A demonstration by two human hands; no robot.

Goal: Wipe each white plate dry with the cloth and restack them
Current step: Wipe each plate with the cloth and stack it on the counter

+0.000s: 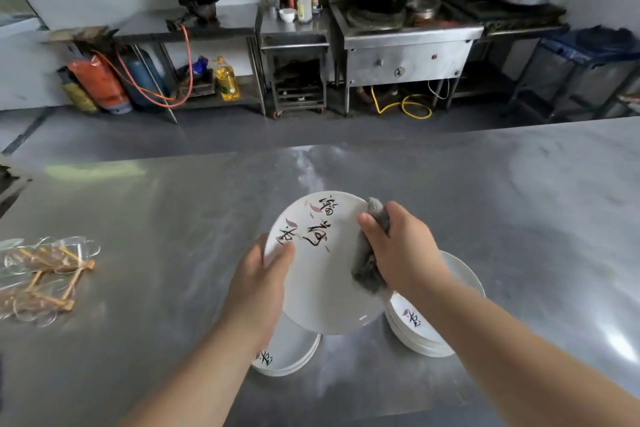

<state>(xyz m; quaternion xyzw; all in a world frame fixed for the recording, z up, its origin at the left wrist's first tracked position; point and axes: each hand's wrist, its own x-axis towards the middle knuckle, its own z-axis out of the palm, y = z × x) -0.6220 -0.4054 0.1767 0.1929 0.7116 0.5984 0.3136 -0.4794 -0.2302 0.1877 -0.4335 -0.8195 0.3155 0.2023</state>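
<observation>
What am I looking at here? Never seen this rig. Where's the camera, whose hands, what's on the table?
There is no machine here: a person works with bare hands. The single picture comes from a wide-angle camera on their head, looking forward and down, which is why both forearms enter from the bottom. The left hand holds a white plate by its rim, tilted up. The right hand grips a grey cloth against the plate's face. On the steel table below sit a lower stack on the left and a taller stack on the right. Clear packets of wooden sticks lie far left. A kitchen fills the background.
</observation>
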